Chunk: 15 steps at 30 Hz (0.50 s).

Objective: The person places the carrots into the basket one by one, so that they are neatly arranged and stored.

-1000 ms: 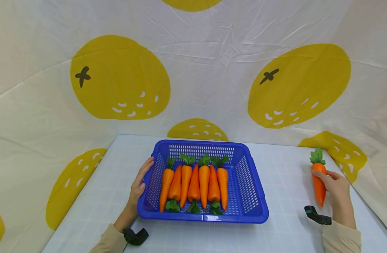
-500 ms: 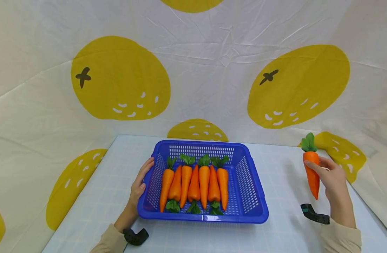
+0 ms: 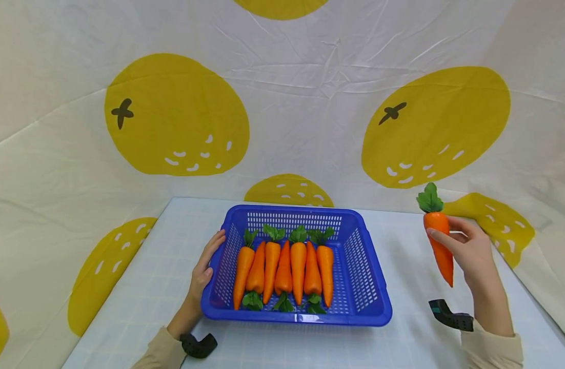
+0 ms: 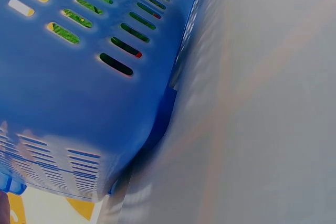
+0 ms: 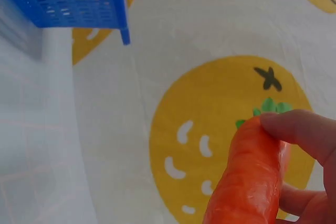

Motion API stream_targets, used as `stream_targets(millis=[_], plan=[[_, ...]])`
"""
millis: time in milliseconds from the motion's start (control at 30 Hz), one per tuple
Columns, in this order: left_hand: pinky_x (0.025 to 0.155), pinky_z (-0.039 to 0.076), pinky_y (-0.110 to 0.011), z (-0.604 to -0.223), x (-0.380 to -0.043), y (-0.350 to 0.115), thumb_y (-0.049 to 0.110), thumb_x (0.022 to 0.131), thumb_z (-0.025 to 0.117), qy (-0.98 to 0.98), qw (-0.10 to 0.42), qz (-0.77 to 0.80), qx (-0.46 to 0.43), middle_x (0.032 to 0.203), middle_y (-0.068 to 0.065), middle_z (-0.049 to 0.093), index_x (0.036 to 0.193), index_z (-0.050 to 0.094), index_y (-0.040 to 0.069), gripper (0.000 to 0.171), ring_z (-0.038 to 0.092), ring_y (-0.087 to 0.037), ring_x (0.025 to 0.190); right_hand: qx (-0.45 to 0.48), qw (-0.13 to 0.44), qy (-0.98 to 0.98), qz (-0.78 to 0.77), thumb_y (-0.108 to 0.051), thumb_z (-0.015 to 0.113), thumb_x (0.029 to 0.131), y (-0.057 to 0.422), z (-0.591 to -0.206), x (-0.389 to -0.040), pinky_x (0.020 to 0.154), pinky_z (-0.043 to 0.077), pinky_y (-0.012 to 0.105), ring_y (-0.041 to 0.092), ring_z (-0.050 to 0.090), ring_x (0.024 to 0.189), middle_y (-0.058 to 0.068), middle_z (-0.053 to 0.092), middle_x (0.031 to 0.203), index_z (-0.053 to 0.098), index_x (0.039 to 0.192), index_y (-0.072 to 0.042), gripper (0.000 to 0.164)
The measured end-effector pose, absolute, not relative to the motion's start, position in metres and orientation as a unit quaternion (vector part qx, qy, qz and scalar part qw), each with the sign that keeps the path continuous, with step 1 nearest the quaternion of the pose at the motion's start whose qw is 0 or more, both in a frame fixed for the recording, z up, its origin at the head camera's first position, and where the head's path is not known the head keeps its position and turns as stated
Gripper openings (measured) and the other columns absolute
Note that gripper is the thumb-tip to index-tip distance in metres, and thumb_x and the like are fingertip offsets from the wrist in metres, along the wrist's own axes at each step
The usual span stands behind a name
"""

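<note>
Between thumb and fingers, my right hand [image 3: 469,247] pinches a carrot [image 3: 439,243] with green leaves, above the table to the right of the basket. The carrot's leafy top points up and away, its tip down. In the right wrist view the thumb lies near the top of the orange carrot [image 5: 251,177]. My left hand [image 3: 205,267] rests against the left side of a blue plastic basket [image 3: 377,287], its fingers along the rim. Several carrots [image 3: 298,266] lie side by side in the basket, their leaves at alternating ends. The left wrist view shows the slotted basket wall [image 4: 79,98] up close.
The basket stands on a table with a pale checked cloth [image 3: 404,328]. Behind and around hangs a white curtain [image 3: 305,128] printed with large yellow fruit. A black wrist device [image 3: 450,315] sits at the right wrist, and another black device [image 3: 198,346] at the left.
My right hand has lifted the carrot off the table and moved it left toward the basket. The left hand and the basket have stayed in place.
</note>
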<state>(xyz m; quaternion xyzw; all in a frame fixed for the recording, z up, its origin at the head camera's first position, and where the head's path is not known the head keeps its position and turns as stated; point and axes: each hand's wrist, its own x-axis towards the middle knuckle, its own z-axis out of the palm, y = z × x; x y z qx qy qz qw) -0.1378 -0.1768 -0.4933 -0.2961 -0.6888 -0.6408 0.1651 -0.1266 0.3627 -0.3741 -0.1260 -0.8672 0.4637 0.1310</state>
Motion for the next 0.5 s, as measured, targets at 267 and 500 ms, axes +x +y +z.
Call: stream_targets(millis=[267,500], plan=[[0.110,0.029,-0.025,-0.494,-0.138,-0.178,0.021,0.095,0.033,-0.691,0.158,-0.643,-0.292,0.160,-0.020,0.024,0.149,0.034,-0.008,0.060,0.024,-0.021,0.147,-0.067,0.146,-0.873,0.461,-0.035,0.068,0.093,0.338,-0.362,-0.120,0.069,0.049,0.017,0.002,0.059,0.084,-0.011,0.058,0.101,0.048,0.139,-0.001,0.060],[0.111,0.027,-0.025,-0.497,-0.140,-0.178,0.019,0.096,0.033,-0.682,0.173,-0.641,-0.305,0.158,-0.022,0.025,0.148,0.035,-0.009,0.059,0.024,-0.024,0.148,-0.038,0.135,-0.868,0.476,-0.034,0.066,0.094,0.314,-0.351,-0.111,0.072,0.050,0.018,0.003,0.061,0.087,-0.011,0.061,0.100,0.046,0.141,-0.004,0.059]])
